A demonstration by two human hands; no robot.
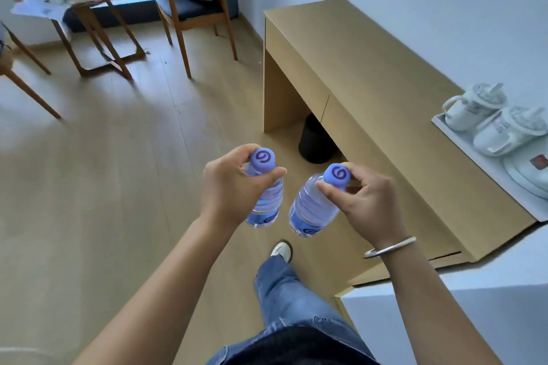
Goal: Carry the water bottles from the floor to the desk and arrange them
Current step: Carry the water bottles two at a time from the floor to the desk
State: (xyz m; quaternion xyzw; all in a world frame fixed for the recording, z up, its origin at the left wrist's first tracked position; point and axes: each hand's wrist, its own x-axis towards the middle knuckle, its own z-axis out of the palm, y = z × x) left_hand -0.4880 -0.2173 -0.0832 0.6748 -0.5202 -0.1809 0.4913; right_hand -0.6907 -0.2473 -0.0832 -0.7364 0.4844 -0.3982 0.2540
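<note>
floor [89, 187]: light wood planks, under both gripped bottles | on it: black bin [317, 142] just past the grips, tucked beneath the desk; wooden chair [189, 6] and round table [98, 24] way beyond | desk [370, 92]: tan top, right of the grips | on it: white tray [474, 154] with two white kettles [471, 107]

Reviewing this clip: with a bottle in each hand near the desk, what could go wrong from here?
1. The left hand and right hand each pinch a water bottle only around the cap; a hanging bottle might slip.
2. The tray of cups occupies the desk's near end; setting bottles there risks knocking them.
</note>
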